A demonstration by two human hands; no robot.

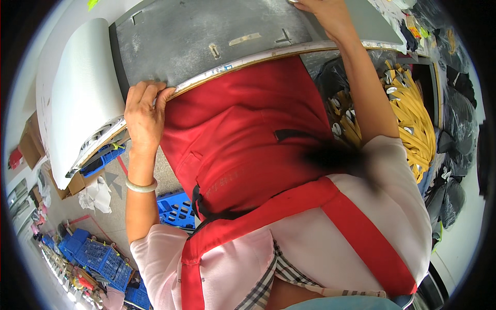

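At the table's (206, 31) near edge, left hand (143, 116) grips it.

Bright, even daylight, soft shadows, strong fisheye bending and dark vignette at the rim

the left hand (144, 116) grips the near edge of a grey worktable (206, 36), fingers curled over its metal rim; the right hand (325, 15) rests flat further along the tabletop; a red apron (248, 139) presses against the edge; a white roll (82, 88) lies at the table's left; yellow straps (408, 124) are heaped on the right; blue crates (103, 258) sit on the floor
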